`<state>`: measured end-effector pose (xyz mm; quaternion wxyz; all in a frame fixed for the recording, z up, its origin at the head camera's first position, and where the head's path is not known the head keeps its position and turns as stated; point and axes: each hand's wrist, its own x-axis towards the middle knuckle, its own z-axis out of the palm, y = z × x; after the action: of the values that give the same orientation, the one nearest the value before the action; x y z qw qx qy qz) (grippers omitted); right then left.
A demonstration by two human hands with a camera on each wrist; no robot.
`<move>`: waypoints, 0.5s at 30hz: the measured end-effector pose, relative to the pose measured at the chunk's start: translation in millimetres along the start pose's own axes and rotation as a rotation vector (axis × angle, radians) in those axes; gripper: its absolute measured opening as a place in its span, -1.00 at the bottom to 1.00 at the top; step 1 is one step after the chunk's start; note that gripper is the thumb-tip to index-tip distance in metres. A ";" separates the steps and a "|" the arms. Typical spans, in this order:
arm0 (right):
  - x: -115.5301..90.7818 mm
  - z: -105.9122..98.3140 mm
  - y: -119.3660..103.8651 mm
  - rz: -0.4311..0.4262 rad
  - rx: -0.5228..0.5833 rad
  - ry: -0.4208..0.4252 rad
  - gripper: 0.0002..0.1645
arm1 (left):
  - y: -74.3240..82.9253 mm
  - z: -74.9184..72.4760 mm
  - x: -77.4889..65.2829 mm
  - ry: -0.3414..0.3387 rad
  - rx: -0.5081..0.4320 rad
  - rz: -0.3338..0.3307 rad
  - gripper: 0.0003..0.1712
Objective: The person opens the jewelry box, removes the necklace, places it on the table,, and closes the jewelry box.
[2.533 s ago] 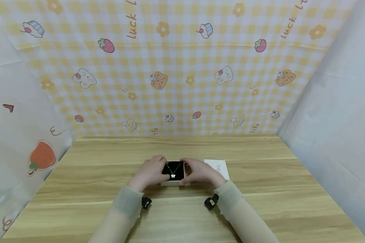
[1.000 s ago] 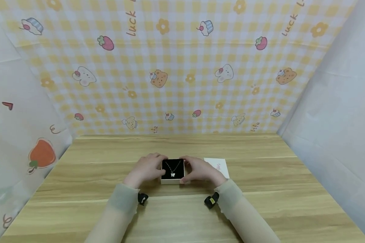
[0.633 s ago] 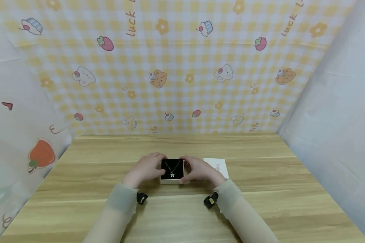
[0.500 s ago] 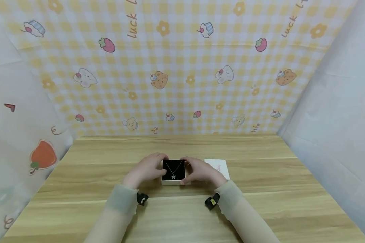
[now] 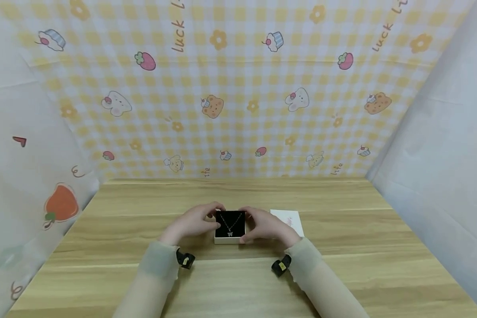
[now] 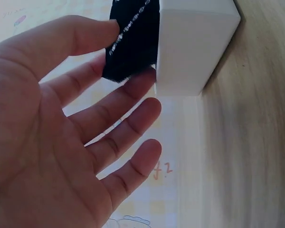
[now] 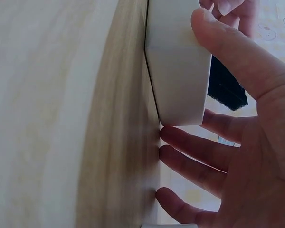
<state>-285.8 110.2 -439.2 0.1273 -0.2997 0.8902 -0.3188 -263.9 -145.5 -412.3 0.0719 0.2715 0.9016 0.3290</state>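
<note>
At the centre of the head view, on a wooden table (image 5: 230, 282), sits a small white box (image 5: 227, 241) holding a black pad (image 5: 230, 219) with a fine necklace (image 5: 230, 234) on it, its butterfly pendant toward the bottom. In both wrist views the pad juts out past the box's rim.

Just left of the box, the left hand (image 5: 194, 221) pinches the pad's edge: in the left wrist view the thumb lies on the pad's black face near the chain, the index finger goes behind it, and the others spread loosely below.

On the box's right, the right hand (image 5: 265, 225) grips the box, thumb on the near wall, index finger around toward the far side; the remaining fingers are bent loosely beside it.

Right of centre, partly covered by the right hand, lies a white square (image 5: 288, 217) with pink print. Pale sleeves (image 5: 151, 282) enter from the bottom, each with a black device (image 5: 185, 260) at the wrist. Across the top hangs a yellow checked cloth (image 5: 238, 75) with cartoon prints.
</note>
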 end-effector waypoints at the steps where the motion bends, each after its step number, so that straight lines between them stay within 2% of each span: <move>1: -0.4 -0.1 -0.2 0.005 0.001 -0.002 0.01 | -1.3 0.8 0.4 -0.007 -0.016 0.002 -0.54; 6: -0.5 0.1 -0.8 0.000 0.007 -0.007 0.00 | -5.6 0.9 -0.3 -0.022 -0.068 0.031 -0.53; 15: -0.1 1.0 1.4 0.006 0.011 -0.003 0.00 | -6.6 2.8 2.1 -0.041 -0.120 0.035 -0.53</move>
<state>-285.9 110.6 -440.8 0.1310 -0.2967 0.8892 -0.3227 -267.7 -147.0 -418.5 0.1005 0.2891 0.8738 0.3780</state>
